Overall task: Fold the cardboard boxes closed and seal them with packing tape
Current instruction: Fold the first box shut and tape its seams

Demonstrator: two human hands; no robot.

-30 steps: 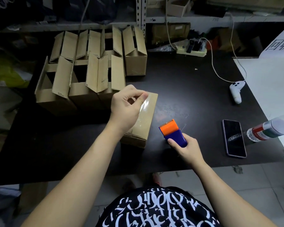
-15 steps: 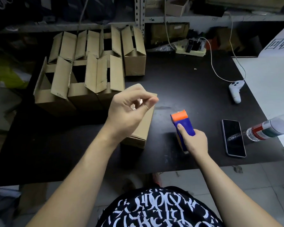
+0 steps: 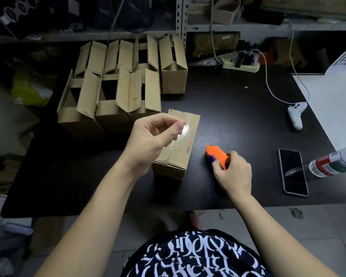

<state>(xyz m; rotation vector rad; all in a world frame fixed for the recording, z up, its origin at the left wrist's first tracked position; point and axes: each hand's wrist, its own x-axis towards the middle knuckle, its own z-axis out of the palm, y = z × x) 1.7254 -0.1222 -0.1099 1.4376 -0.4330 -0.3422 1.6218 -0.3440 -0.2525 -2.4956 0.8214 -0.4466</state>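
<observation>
A closed cardboard box [image 3: 185,140] lies on the black table [image 3: 238,116], with clear tape along its top seam. My left hand [image 3: 152,138] hovers over the box's left side and pinches a strip of clear tape [image 3: 181,133] between thumb and fingers. My right hand [image 3: 233,172] grips the orange and blue tape dispenser [image 3: 217,155], which lies tipped on the table just right of the box. Several open boxes [image 3: 116,90] with raised flaps stand in rows at the back left.
A phone [image 3: 293,172] lies face up to the right of the dispenser. A plastic bottle [image 3: 334,162] lies on its side at the right edge. A white controller [image 3: 296,114] with its cable and a power strip [image 3: 241,65] sit further back. Shelves run behind the table.
My right hand tipped the dispenser from upright onto the table and moved slightly right. My left hand lifted off the box top while pinching the tape.
</observation>
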